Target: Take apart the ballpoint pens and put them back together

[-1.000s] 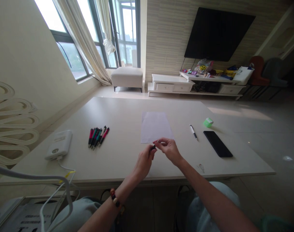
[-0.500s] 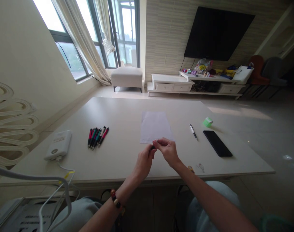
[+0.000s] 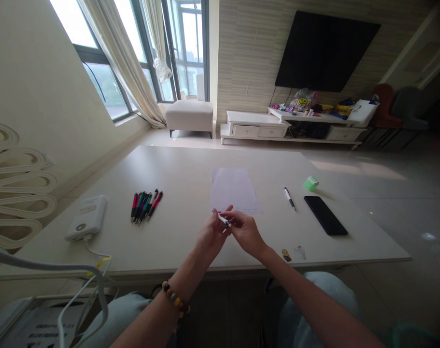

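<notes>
A broad, pale rectangular table [image 3: 162, 249] carries everything. A rectangular sheet of white paper [image 3: 234, 189] lies flat near its middle. Between the sheet and the near edge, the bare left hand [image 3: 211, 234] is turned partly palm up, its forearm slanting in across the near edge, a bracelet of coloured beads [image 3: 176, 300] around the wrist. The bare right hand [image 3: 247, 233] comes in from the other side, back uppermost, wrist nearly straight, fingers bent toward the left.

A boxy white power bank [image 3: 87, 218] rests just beside the left edge; a flat black phone [image 3: 325, 215] lies near the right edge. A cluster of red, green and grey pens with black grips [image 3: 146, 207] lies inward of the power bank.

Both hands grasp one slim white-and-black pen [image 3: 224, 220], above the table between sheet and near edge: the left steadies it along thumb and fingers, the right pinches its nearer end. A similar white-and-black pen [image 3: 289, 198] lies left of the phone, and a small yellow-and-blue cartoon figure [image 3: 286, 254] by the near edge.
</notes>
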`<action>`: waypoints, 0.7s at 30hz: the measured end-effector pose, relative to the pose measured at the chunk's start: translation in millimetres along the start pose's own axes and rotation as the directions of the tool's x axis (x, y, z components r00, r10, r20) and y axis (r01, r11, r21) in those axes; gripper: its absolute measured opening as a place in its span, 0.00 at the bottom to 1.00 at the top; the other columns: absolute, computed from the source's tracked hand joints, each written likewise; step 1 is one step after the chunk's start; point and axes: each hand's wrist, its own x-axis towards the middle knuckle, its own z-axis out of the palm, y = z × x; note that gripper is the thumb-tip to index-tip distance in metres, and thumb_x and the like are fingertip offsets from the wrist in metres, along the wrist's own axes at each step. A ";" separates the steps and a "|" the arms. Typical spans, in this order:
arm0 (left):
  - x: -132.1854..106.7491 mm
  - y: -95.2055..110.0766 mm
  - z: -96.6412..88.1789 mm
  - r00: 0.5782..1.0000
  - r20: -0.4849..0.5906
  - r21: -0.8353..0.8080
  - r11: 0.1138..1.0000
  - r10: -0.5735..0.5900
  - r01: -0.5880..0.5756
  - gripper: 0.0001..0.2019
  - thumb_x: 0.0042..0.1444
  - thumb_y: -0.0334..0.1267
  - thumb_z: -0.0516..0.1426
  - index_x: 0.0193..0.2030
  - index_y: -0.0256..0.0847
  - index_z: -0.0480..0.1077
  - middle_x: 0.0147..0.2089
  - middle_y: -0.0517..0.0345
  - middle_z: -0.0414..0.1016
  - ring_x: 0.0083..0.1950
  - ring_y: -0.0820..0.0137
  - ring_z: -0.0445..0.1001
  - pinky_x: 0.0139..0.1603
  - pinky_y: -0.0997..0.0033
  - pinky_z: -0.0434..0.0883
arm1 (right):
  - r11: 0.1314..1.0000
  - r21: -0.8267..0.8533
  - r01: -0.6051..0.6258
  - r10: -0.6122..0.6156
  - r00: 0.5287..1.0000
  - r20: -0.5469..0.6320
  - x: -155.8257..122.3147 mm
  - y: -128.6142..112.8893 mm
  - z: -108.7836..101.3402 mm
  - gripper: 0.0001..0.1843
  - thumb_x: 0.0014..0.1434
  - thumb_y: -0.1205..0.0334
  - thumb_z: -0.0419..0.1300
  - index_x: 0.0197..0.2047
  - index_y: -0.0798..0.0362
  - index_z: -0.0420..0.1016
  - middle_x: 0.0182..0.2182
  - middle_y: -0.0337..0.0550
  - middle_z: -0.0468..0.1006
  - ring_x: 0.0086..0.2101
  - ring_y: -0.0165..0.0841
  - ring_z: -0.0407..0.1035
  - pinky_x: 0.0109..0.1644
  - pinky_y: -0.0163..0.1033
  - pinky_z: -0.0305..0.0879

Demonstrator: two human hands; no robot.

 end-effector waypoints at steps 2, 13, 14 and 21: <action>-2.2 -5.5 4.4 1.000 -0.002 -0.027 0.999 -0.019 0.019 0.15 0.60 0.44 0.50 0.44 0.36 0.70 0.55 0.47 0.69 0.56 0.65 0.67 0.52 0.66 0.67 | 0.997 -0.045 0.069 -0.070 0.998 -0.003 0.8 -4.2 0.9 0.12 0.53 0.62 0.58 0.41 0.48 0.77 0.34 0.42 0.74 0.33 0.32 0.68 0.36 0.37 0.66; -28.4 -27.8 21.4 0.940 0.107 0.389 0.884 -0.324 0.260 0.18 0.52 0.48 0.58 0.43 0.37 0.67 0.44 0.44 0.76 0.41 0.67 0.75 0.45 0.65 0.68 | 0.797 0.602 -0.053 0.356 0.847 -0.396 42.6 -9.4 -85.9 0.09 0.51 0.55 0.58 0.30 0.51 0.65 0.21 0.36 0.65 0.24 0.30 0.62 0.35 0.41 0.64; -29.4 -29.6 20.9 0.935 0.107 0.419 0.868 -0.337 0.265 0.18 0.51 0.48 0.59 0.42 0.37 0.67 0.43 0.45 0.76 0.40 0.67 0.75 0.43 0.66 0.68 | 0.748 0.660 -0.072 0.381 0.860 -0.338 43.5 -10.7 -97.5 0.11 0.51 0.52 0.57 0.27 0.50 0.63 0.18 0.34 0.60 0.21 0.29 0.58 0.32 0.41 0.63; -21.4 -30.9 17.8 0.945 0.029 0.492 0.827 -0.327 0.271 0.14 0.47 0.42 0.60 0.39 0.38 0.68 0.37 0.51 0.76 0.36 0.71 0.74 0.38 0.71 0.66 | 0.746 0.666 -0.031 0.268 0.929 -0.256 33.3 -23.2 -125.0 0.25 0.54 0.41 0.46 0.17 0.49 0.45 0.15 0.32 0.44 0.18 0.28 0.42 0.23 0.39 0.51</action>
